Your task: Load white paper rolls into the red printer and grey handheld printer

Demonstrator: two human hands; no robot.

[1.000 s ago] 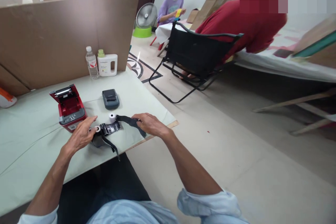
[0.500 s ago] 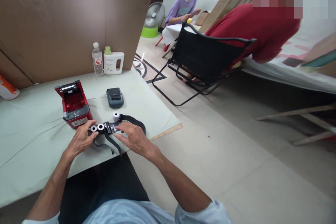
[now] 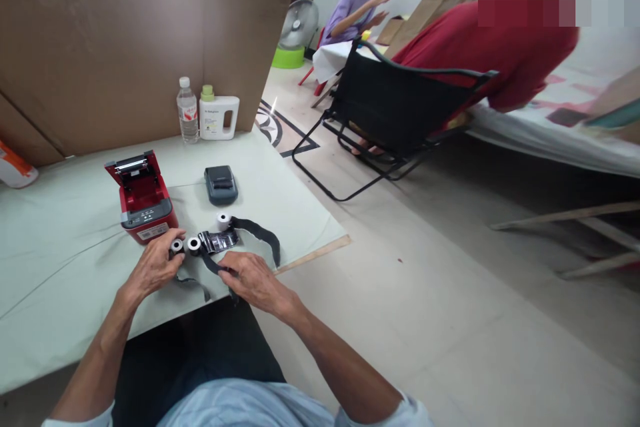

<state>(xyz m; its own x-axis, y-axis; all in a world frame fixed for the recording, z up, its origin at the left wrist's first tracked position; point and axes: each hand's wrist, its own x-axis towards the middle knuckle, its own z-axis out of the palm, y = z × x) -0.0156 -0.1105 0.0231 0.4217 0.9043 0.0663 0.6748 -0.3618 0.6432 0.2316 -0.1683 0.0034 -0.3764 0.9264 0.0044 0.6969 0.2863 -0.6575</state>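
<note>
My left hand [image 3: 154, 261] is closed around a small white-ended roll [image 3: 177, 246] with a dark centre; its dark strip [image 3: 193, 280] trails toward the table edge. Just right of it stands a second such roll [image 3: 194, 245]. From that one a black strip [image 3: 209, 263] runs to my right hand [image 3: 253, 280], which pinches it between thumb and fingers. Shiny black film [image 3: 219, 240] lies beyond my right hand. Behind the film, a third roll [image 3: 223, 219] has a long black strip [image 3: 257, 231] curving right. A red receipt printer [image 3: 147, 203] with its lid raised is by my left hand.
A dark handheld device [image 3: 221, 185] sits behind the rolls. Farther back are a water bottle [image 3: 187, 113] and a white jug [image 3: 219, 118] before a cardboard screen [image 3: 125, 60]. Right of the table are a black folding chair [image 3: 400, 100] and two people.
My right hand has moved from the shiny film down toward me and now grips the second roll's strip. The left-hand roll has shifted slightly left, away from the second roll.
</note>
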